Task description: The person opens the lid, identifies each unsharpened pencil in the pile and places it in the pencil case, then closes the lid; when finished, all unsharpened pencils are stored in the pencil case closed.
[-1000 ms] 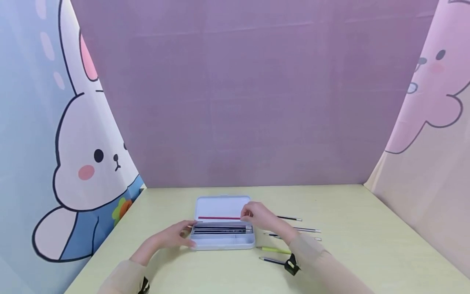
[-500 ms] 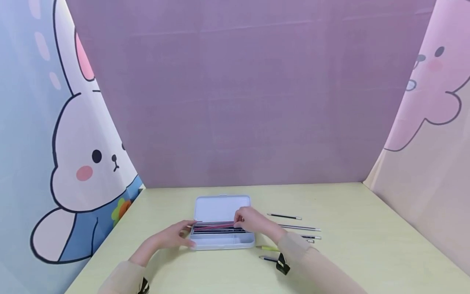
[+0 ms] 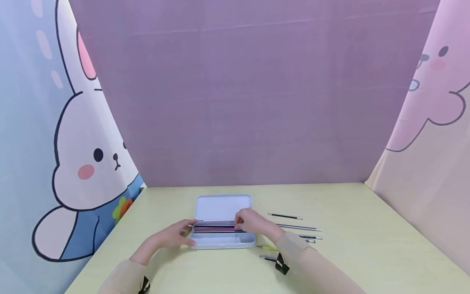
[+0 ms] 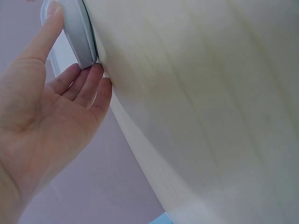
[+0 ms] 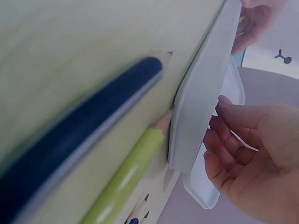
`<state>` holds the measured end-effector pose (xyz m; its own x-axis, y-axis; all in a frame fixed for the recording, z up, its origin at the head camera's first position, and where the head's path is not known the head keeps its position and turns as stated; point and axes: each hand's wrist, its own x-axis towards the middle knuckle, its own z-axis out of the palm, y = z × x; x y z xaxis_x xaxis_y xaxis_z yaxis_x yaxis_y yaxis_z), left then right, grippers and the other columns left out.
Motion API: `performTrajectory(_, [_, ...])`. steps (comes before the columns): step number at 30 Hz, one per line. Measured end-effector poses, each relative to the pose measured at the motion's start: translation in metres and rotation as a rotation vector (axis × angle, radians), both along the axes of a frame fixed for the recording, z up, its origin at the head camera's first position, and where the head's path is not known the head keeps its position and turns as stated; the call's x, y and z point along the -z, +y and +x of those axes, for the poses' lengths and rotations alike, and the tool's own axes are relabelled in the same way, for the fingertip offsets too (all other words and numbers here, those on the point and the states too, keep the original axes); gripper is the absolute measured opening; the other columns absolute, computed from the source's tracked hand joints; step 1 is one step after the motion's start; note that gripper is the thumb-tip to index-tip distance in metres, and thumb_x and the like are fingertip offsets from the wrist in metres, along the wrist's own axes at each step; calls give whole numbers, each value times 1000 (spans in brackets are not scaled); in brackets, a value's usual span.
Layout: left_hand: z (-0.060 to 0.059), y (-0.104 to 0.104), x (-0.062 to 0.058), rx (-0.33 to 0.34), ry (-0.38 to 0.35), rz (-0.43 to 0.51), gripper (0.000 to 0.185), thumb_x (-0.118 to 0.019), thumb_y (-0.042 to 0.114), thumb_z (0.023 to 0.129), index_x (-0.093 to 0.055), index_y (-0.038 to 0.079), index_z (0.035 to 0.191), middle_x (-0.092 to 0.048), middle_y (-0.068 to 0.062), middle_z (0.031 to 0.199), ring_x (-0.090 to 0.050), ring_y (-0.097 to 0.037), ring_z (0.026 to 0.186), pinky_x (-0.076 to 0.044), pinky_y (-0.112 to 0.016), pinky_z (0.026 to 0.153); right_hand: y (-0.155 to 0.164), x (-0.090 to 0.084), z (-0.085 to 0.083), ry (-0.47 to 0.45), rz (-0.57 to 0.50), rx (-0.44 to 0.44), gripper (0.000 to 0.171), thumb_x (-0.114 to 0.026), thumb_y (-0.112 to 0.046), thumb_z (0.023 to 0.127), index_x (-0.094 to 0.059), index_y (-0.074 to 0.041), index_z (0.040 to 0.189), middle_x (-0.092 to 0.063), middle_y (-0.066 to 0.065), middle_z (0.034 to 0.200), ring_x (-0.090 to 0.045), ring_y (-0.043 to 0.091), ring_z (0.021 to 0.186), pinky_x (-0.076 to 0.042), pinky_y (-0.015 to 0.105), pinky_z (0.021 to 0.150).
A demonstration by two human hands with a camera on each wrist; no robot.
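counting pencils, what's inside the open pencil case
The pencil case holds a red pencil among dark pencils in its far section; the near section looks bare. The right hand covers their right ends, so no count.

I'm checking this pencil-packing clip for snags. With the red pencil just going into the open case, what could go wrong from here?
The right hand is over the red pencil, which lies on top of dark pencils in the pencil case; it could ride up and block the lid. The left hand only steadies the case's left end with fingertips, so a push might slide it. The green pencil lies tight against the case wall and may be nudged or rolled away.
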<state>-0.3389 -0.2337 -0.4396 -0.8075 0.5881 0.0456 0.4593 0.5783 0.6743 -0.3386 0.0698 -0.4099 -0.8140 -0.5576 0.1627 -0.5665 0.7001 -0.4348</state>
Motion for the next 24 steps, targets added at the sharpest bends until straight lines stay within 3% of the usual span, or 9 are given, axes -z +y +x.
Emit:
performTrajectory(5, [1,0,-1,8,5,8,79,-76,28,79,-36,-8,137,-47,-26,132,-49,-41,118,-41,-55,100,4,-4,-2,-9,-29,-9,5,-66,-7,86,-68,-4,83,-66,2,79,-54,7,69,-49,19,63])
performTrajectory(14, [1,0,-1,9,-2,11,80,-75,28,79,-35,-8,138,-47,-26,133,-48,-41,118,-41,-55,100,15,-22,-11,100,-96,50,11,-61,-16,91,-68,-7,93,-66,0,84,-58,12,77,-52,26,70])
performTrajectory(20, [1,0,-2,3,-3,5,80,-76,29,78,-36,-7,138,-47,-26,133,-49,-41,118,-41,-55,100,24,-27,-22,156,-191,120,29,-56,-22,95,-66,1,109,-67,14,107,-60,30,104,-48,46,93])
performTrajectory(24, [2,1,-3,-2,-15,0,80,-76,28,79,-36,-7,138,-47,-26,133,-48,-41,118,-41,-55,100,34,-25,-25,178,-227,135,46,-52,-37,95,-61,2,119,-62,19,118,-54,36,115,-44,49,99])
